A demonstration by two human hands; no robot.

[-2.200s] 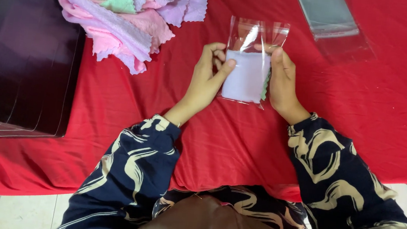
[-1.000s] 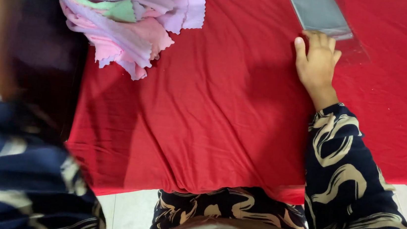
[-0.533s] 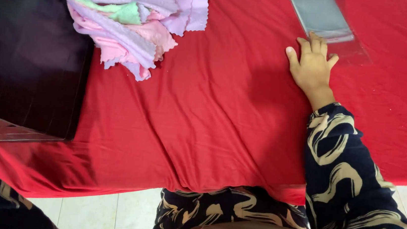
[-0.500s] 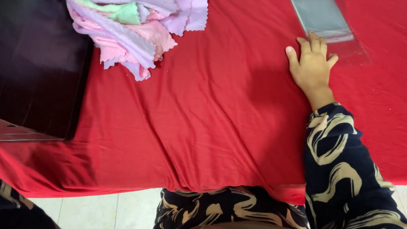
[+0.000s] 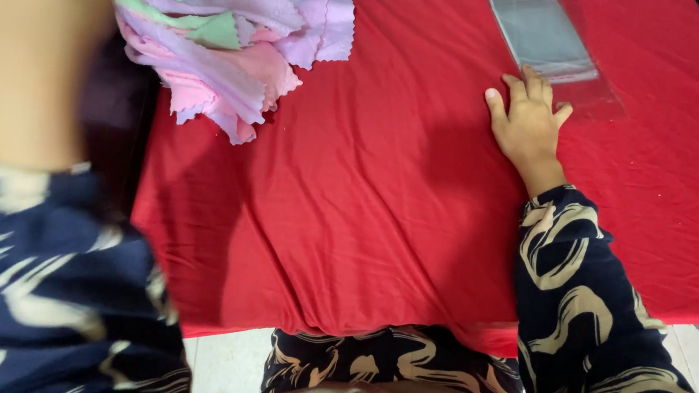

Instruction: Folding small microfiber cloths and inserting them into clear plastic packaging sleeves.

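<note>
Your right hand [image 5: 530,124] lies flat and empty on the red tablecloth [image 5: 385,183], fingertips just touching one stack of clear plastic sleeves [image 5: 544,36]; peel off only the top sleeve. Your left hand [image 5: 26,46], a close blur whose grip cannot be told, rises beside one heap of pastel cloths [image 5: 227,48].

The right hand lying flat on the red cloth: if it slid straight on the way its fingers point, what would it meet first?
The right hand would most likely meet the stack of clear plastic sleeves, lying just beyond its fingertips on the red tablecloth; they may already touch its near edge.
</note>
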